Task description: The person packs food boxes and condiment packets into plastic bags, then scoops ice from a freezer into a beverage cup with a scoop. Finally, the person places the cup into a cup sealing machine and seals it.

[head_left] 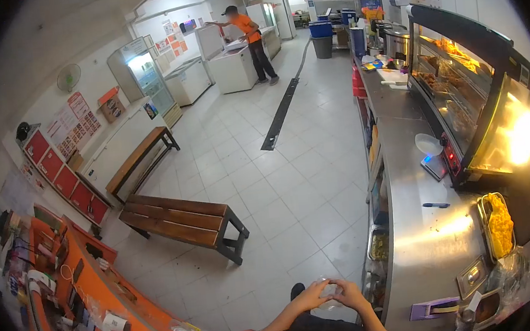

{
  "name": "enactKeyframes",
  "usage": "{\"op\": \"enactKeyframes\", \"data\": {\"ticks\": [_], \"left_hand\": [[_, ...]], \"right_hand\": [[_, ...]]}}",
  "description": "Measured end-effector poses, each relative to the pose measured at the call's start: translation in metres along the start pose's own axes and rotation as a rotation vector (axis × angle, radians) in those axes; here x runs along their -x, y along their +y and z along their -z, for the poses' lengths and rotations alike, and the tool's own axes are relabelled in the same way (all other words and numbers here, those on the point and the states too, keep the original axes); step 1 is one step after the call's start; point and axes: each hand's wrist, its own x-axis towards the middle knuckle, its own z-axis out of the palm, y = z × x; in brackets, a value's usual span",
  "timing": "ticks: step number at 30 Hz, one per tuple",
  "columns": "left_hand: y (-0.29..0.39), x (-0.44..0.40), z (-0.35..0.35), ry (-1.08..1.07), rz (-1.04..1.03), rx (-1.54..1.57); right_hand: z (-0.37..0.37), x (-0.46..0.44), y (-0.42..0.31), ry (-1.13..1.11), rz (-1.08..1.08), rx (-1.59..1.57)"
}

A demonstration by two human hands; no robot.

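Note:
My left hand (313, 295) and my right hand (350, 293) are close together at the bottom centre, in front of my body. Their fingers curve round a small clear item (331, 289), which looks like thin transparent plastic; its exact shape is hard to make out. Both hands are above the tiled floor, left of the steel counter (405, 178). On that counter lie a blue pen (436, 205), a small scale (434, 167) with a white bowl (428, 144), and a tray of yellow food (500, 225).
A lit food warmer (459, 79) stands on the counter at the right. Wooden benches (175, 220) are at the left, beside an orange counter (119, 304). Farther back, a person in an orange shirt (243, 25) stands at an open chest freezer (231, 70).

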Motion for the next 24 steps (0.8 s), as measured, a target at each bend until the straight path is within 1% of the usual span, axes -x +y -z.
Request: {"op": "enactKeyframes", "data": {"ticks": [1,4,7,10,13,14,16,17,18,19,21,23,24], "left_hand": [[-0.003,-0.001,-0.001,-0.008,-0.004,-0.010],[-0.005,0.001,0.002,0.018,0.037,-0.068],[-0.004,0.006,0.001,0.059,0.108,-0.105],[0.006,0.017,0.006,0.097,0.166,-0.118],[-0.015,0.021,0.001,0.251,0.182,-0.124],[-0.008,0.023,0.007,0.324,0.228,-0.102],[0.007,0.023,0.017,0.322,0.280,-0.108],[0.013,0.023,0.019,0.313,0.302,-0.113],[0.017,0.022,0.018,0.373,0.233,-0.122],[0.018,0.019,0.019,0.395,0.218,-0.152],[0.021,0.007,0.016,0.392,0.167,-0.218],[0.042,-0.005,0.016,0.397,0.141,-0.215],[0.056,-0.012,0.013,0.444,0.015,-0.172]], "right_hand": [[-0.001,0.000,0.000,-0.014,-0.031,0.011],[-0.002,0.000,-0.008,-0.068,-0.164,-0.160],[-0.016,-0.004,0.012,-0.093,-0.099,-0.198],[-0.007,-0.003,-0.016,-0.134,-0.111,-0.287],[-0.011,-0.005,-0.005,-0.055,-0.008,-0.007],[-0.013,-0.005,0.001,0.006,0.021,0.055],[-0.017,-0.003,0.008,0.137,0.070,0.179],[-0.017,0.001,0.005,0.164,0.066,0.184],[-0.016,0.002,-0.001,0.196,0.056,0.189],[-0.014,0.004,-0.009,0.235,0.035,0.192],[-0.002,0.011,-0.028,0.291,0.056,0.144],[0.008,0.024,-0.038,0.439,0.057,0.120],[0.012,0.030,-0.040,0.515,0.015,0.126]]}}
